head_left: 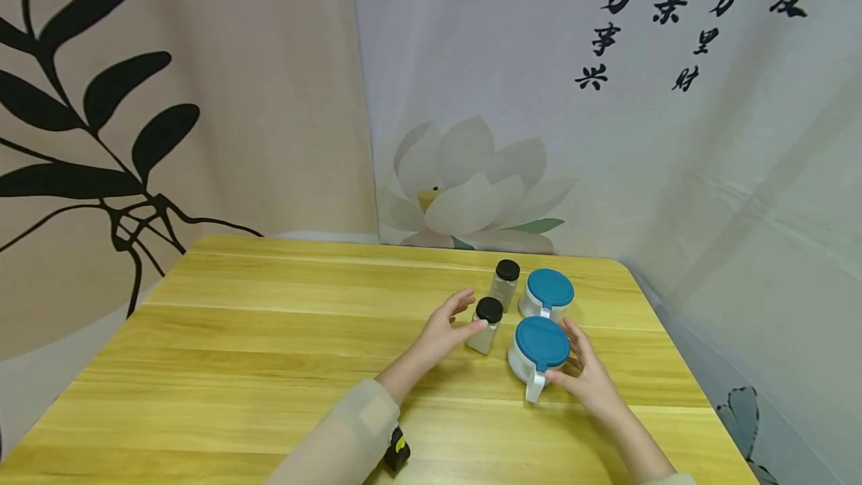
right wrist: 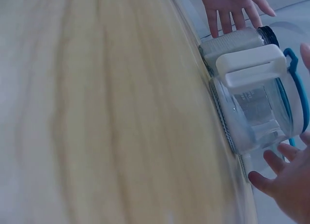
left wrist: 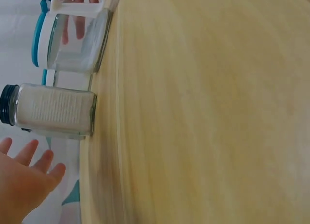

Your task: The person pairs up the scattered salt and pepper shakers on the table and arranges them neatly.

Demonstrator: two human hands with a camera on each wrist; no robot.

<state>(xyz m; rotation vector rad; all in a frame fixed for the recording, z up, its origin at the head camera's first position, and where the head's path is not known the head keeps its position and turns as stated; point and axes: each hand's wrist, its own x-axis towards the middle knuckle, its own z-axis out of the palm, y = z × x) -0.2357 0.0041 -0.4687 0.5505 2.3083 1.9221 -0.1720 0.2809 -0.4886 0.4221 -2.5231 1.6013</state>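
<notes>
Fingers [right wrist: 261, 183] on both hands were spread. The left hand [head_left: 444, 326] was beside the nearer bottle [head_left: 482, 337]; the right hand [head_left: 594, 380] perhaps touched the nearer jar [head_left: 541, 346].

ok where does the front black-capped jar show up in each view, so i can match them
Head: right of centre, the front black-capped jar stands by the left hand, left of the front blue-lidded pot.
Left wrist: left edge, cap pointing left.
Right wrist: upper right, partly behind that pot.
Shared landmark: the pot's white handle, top left in left wrist, upper right in right wrist.
</notes>
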